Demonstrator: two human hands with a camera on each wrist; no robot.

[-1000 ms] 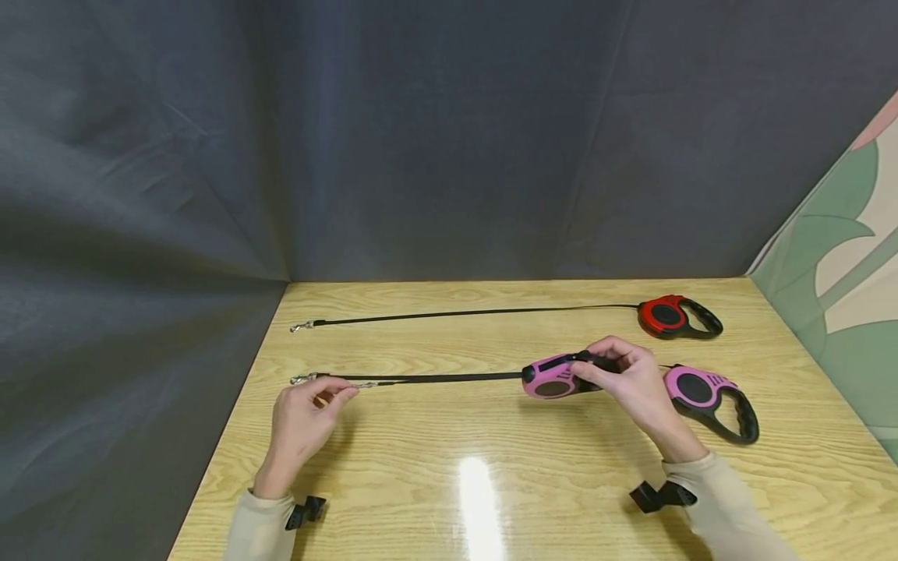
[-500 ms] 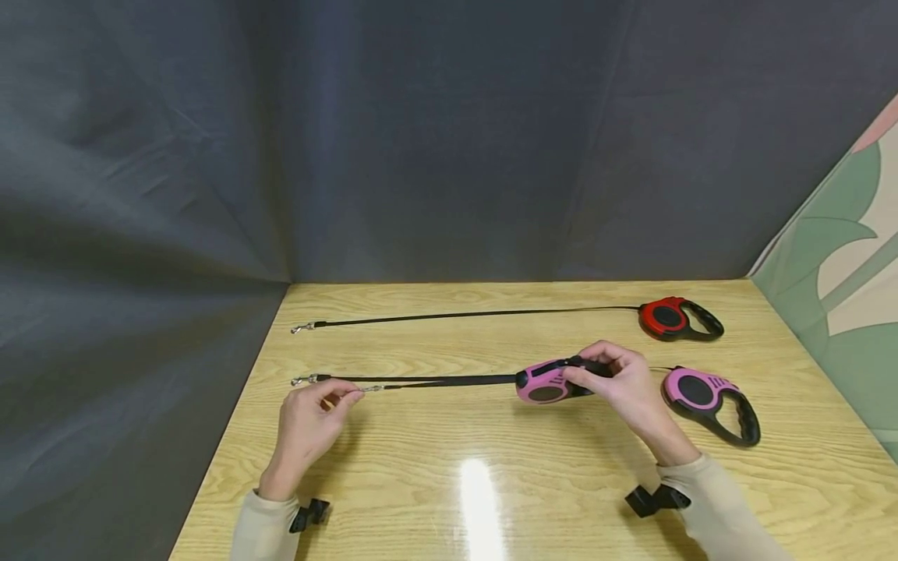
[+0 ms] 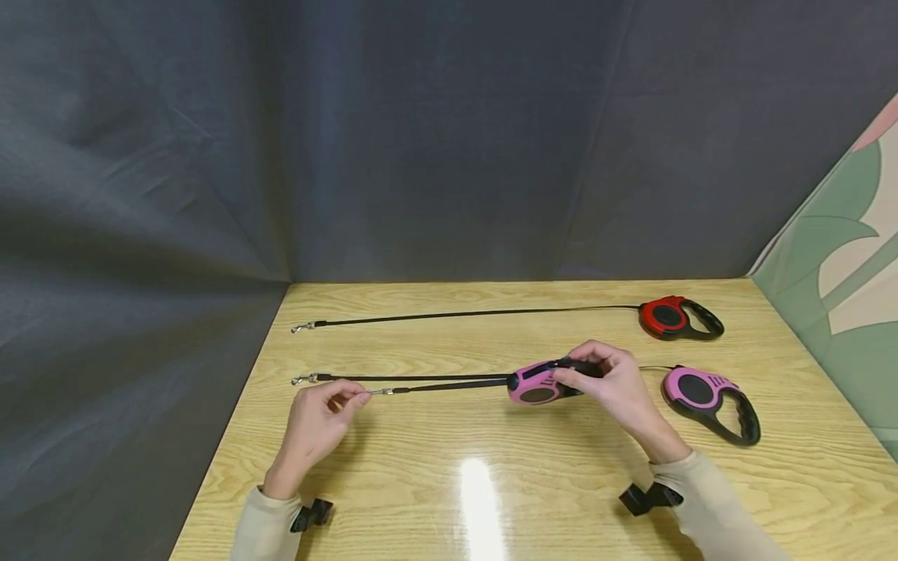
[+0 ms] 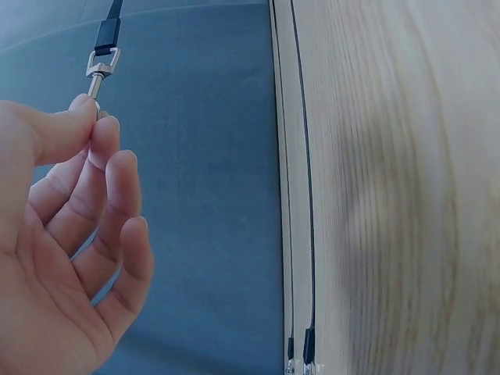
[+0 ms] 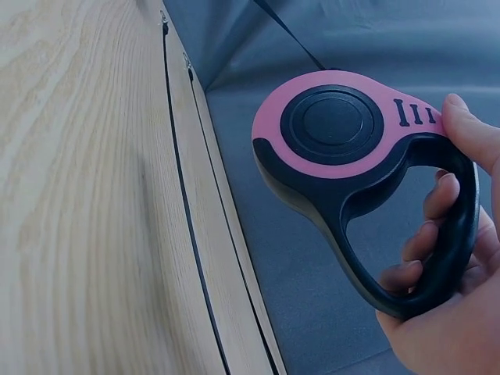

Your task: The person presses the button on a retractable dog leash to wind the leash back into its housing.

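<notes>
Dark grey cloth is hung behind and to the left of a pale wooden table (image 3: 491,483). A pink leash reel (image 3: 536,383) is gripped by the right hand (image 3: 610,382), fingers curled through its black handle and thumb laid on top, above the middle of the table. Its black strap (image 3: 449,384) is stretched leftward to a metal clip (image 4: 100,69), which is pinched between thumb and forefinger of the left hand (image 3: 316,425).

The clip could probably be lost from so light a pinch, and the strap whipped back toward the reel. A second pink reel (image 3: 708,401) lies just right of the hand and might be knocked. A red reel (image 3: 673,317) with its strap drawn out is laid along the far edge. Open room is left at the near side; the left edge is close to the left hand.
</notes>
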